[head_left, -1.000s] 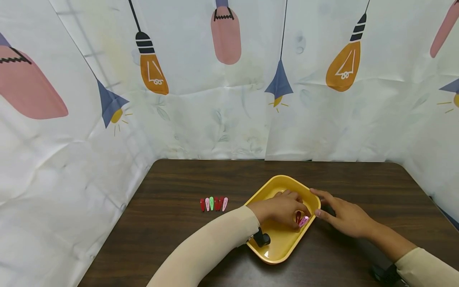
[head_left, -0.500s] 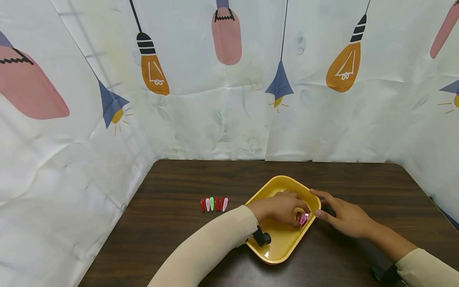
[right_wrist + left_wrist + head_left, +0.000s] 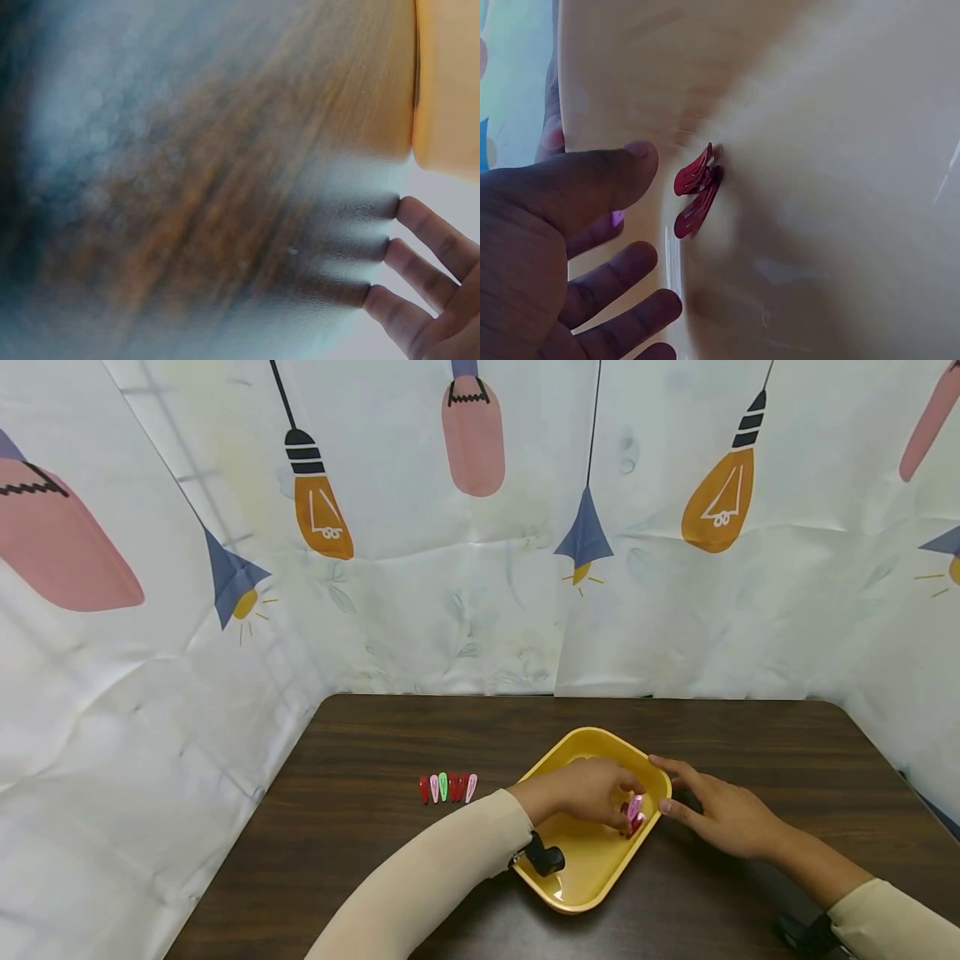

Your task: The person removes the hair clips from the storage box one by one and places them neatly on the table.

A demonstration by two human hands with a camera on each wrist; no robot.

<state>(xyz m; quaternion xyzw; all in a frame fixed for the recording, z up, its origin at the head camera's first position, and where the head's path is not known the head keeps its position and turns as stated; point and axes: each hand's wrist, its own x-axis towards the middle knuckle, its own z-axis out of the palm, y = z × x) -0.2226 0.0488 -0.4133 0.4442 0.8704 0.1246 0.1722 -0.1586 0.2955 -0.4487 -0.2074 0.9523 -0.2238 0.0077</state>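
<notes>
A yellow tray (image 3: 577,885) sits on the dark wooden table. My left hand (image 3: 592,789) reaches into it and pinches a pink hair clip (image 3: 635,805) between thumb and fingers, just above the tray floor. In the left wrist view only a pink sliver of that clip (image 3: 617,217) shows under the thumb. Two red hair clips (image 3: 696,191) lie together on the tray floor beside the hand, and they show in the head view as red clips (image 3: 632,825). My right hand (image 3: 716,810) rests flat on the table with straight fingers (image 3: 420,225) touching the tray's right rim (image 3: 442,90).
A row of several hair clips (image 3: 447,787), red, pink and green, lies on the table left of the tray. A printed fabric backdrop (image 3: 480,527) walls in the table (image 3: 360,827) at the back and on both sides.
My left hand has raised the pink clip a little off the tray floor, leaving the red clips behind. The right hand has not moved.
</notes>
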